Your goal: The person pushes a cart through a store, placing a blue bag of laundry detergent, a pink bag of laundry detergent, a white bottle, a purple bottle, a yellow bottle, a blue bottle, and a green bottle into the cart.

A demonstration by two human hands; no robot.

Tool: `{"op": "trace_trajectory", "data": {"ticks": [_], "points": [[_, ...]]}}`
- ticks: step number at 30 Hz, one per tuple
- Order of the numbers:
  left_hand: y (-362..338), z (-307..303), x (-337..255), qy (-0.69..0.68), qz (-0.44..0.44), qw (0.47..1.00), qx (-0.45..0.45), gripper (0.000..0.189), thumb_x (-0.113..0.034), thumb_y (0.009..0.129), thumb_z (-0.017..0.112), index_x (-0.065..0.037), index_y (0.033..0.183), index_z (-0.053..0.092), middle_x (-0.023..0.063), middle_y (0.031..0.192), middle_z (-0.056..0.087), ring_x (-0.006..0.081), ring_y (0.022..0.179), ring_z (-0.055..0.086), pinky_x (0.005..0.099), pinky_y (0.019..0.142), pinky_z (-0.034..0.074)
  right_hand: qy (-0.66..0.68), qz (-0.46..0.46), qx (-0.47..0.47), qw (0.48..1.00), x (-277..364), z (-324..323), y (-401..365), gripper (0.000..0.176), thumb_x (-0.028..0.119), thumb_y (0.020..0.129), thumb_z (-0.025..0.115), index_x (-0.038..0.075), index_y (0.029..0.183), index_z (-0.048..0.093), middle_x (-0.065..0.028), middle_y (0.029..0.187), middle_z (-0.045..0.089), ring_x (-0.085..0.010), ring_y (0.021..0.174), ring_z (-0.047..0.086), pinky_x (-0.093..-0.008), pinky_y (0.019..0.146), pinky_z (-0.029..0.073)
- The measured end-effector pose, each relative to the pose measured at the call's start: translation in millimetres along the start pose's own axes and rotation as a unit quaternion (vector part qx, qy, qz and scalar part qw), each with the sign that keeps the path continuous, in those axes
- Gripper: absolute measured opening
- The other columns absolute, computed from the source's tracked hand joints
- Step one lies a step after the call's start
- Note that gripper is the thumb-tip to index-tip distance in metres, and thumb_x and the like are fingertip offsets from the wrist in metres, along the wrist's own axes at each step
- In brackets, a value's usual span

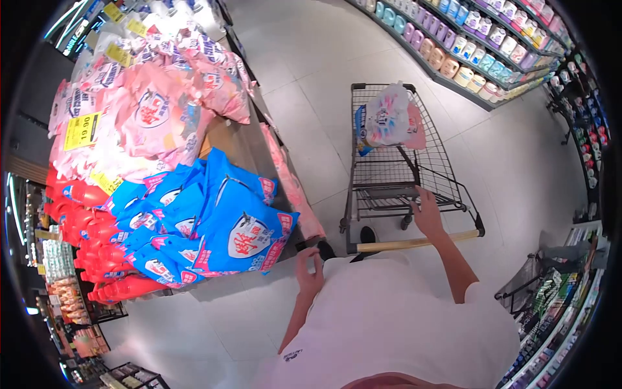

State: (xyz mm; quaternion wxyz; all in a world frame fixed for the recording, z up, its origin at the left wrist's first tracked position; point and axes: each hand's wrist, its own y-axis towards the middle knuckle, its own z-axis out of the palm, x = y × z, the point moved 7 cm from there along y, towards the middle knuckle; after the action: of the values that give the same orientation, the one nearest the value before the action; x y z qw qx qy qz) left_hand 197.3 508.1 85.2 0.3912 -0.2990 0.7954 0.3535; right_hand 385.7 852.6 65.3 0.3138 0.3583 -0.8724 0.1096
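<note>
Right arm stretched forward, forearm bare and nearly straight, right hand (427,214) open, palm down, fingers spread, left arm bent at the elbow close to the body, left hand (310,269) raised, fingers loosely bent, empty

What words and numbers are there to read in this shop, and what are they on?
"19.90", as best I can read it: yellow price tag on the pink bags.
Blue bags: big label print, too blurred to read.
Bag in the cart: blurred.
Shirt logo: too small.
Other yellow tags, shelf bottles: too small.
</note>
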Motion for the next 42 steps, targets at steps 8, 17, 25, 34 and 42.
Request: {"op": "trace_trajectory", "data": {"ticks": [8, 17, 25, 34, 42], "points": [[44.6, 160.9, -47.0, -0.008, 0.143, 0.927, 0.346, 0.016, -0.02, 0.096, 0.064, -0.01, 0.109, 0.067, 0.0119, 0.1, 0.071, 0.0335, 0.087, 0.069, 0.0422, 0.074, 0.056, -0.055, 0.145, -0.081, 0.985, -112.4, -54.9, -93.3, 0.046, 0.027, 0.1, 0.06, 0.006, 0.14, 0.049, -0.0127, 0.071, 0.066, -0.0371, 0.065, 0.066, -0.0469, 0.061, 0.049], [40.3, 196.5, -6.6, 0.214, 0.01, 0.849, 0.483, 0.043, -0.044, 0.103, 0.044, -0.007, 0.098, 0.067, 0.0202, 0.083, 0.069, 0.0394, 0.081, 0.068, 0.0513, 0.07, 0.053, -0.141, 0.052, -0.153, 0.977, -99.5, -62.9, -64.4, 0.032, 0.014, 0.094, 0.06, 0.018, 0.124, 0.068, -0.0101, 0.056, 0.059, -0.0315, 0.05, 0.06, -0.0437, 0.05, 0.044], [80.4, 206.6, 3.4, 0.268, 0.012, 0.879, 0.393, 0.042, -0.042, 0.104, 0.041, -0.011, 0.1, 0.07, 0.0188, 0.079, 0.07, 0.0411, 0.074, 0.068, 0.0539, 0.071, 0.053, -0.13, -0.012, -0.138, 0.982, -103.9, -57.3, 9.8, 0.032, 0.012, 0.09, 0.06, 0.016, 0.121, 0.069, -0.0123, 0.059, 0.06, -0.0332, 0.052, 0.06, -0.0456, 0.051, 0.045], [142.6, 195.7, 3.5, 0.249, 0.027, 0.931, 0.265, 0.034, -0.034, 0.101, 0.05, -0.005, 0.088, 0.063, 0.0192, 0.071, 0.066, 0.0402, 0.069, 0.066, 0.0526, 0.067, 0.053, -0.136, -0.067, -0.12, 0.981, -95.5, -39.3, 109.7, 0.026, 0.016, 0.091, 0.059, 0.015, 0.114, 0.071, -0.0136, 0.062, 0.064, -0.0342, 0.056, 0.064, -0.0475, 0.055, 0.049], [203.1, 164.7, 27.5, 0.178, 0.069, 0.978, 0.079, 0.029, -0.023, 0.094, 0.064, -0.005, 0.072, 0.06, 0.0144, 0.057, 0.059, 0.0351, 0.054, 0.063, 0.0456, 0.051, 0.048, -0.161, -0.109, -0.105, 0.975, -75.1, -10.8, 188.1, 0.023, 0.018, 0.093, 0.058, 0.017, 0.112, 0.071, -0.0146, 0.061, 0.064, -0.0349, 0.057, 0.065, -0.0489, 0.057, 0.05]]}}
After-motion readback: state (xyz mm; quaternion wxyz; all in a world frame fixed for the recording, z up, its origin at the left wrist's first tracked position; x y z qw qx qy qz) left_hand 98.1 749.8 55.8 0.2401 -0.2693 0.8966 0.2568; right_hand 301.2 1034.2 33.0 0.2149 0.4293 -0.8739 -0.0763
